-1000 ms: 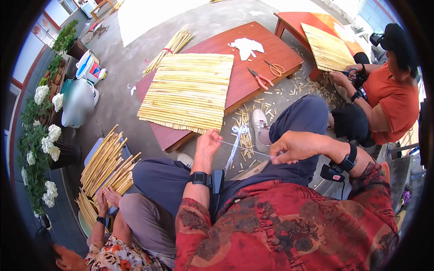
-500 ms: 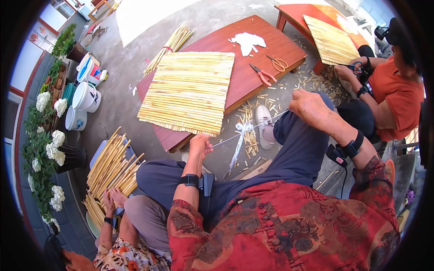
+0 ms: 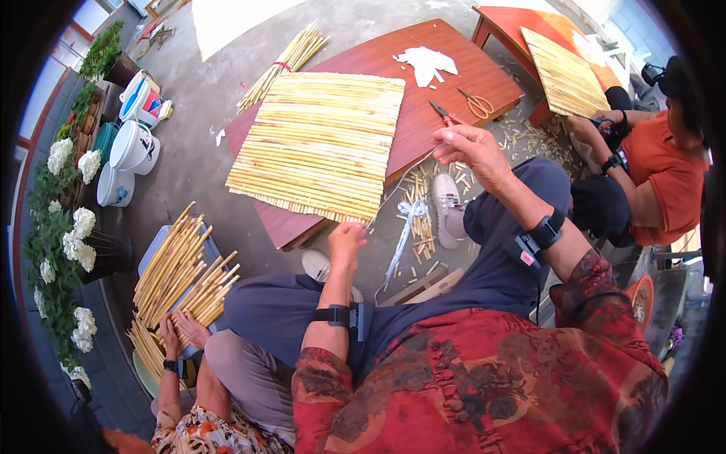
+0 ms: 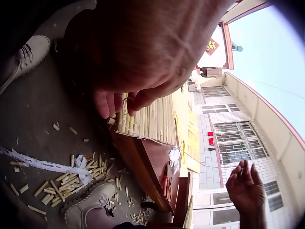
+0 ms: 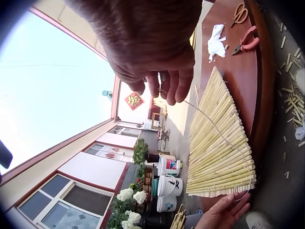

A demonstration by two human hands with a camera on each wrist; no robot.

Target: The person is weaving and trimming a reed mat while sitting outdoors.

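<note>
A mat of pale stalks (image 3: 318,144) lies on a low reddish table (image 3: 249,163), its near edge overhanging. At that mat's near corner is my left hand (image 3: 348,244); the left wrist view has its thumb and fingers (image 4: 136,101) pinching the end stalks, with thin white string looped there. My right hand (image 3: 470,147) is raised beside the mat, over the table's near edge, fingers bent. From its fingertips the string (image 5: 200,109) runs slackly down to the mat's corner in the right wrist view, where the fingers pinch it.
Red-handled pliers (image 5: 249,42), scissors (image 3: 478,104) and white scraps (image 3: 426,64) lie on the table. Cut stalk pieces and a white strip (image 3: 399,250) litter the ground by my shoes. One person (image 3: 646,163) works at right; another handles stalks (image 3: 178,265) at left.
My right hand has swung outward, then up and forward over the table's edge. The string, taut between my hands earlier, now hangs looser. My left hand stays near the mat's near edge.
</note>
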